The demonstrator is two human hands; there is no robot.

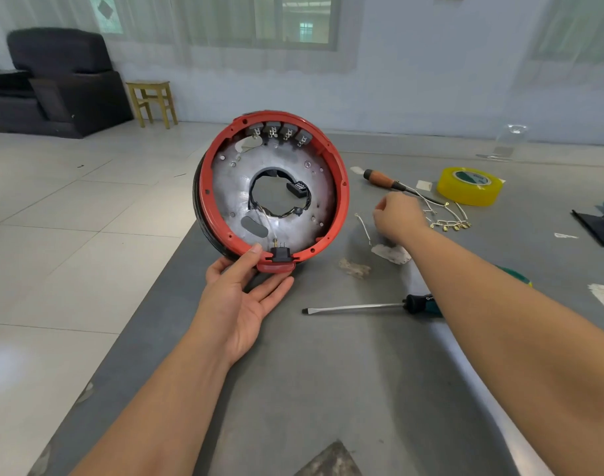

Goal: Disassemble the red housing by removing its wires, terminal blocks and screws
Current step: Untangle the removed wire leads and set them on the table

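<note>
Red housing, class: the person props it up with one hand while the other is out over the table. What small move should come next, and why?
Probably the right hand draws back from the loose wires on the table and picks up the flat screwdriver. The left hand tilts the red housing open towards the camera, and four grey terminal blocks are seated under its top rim.
</note>
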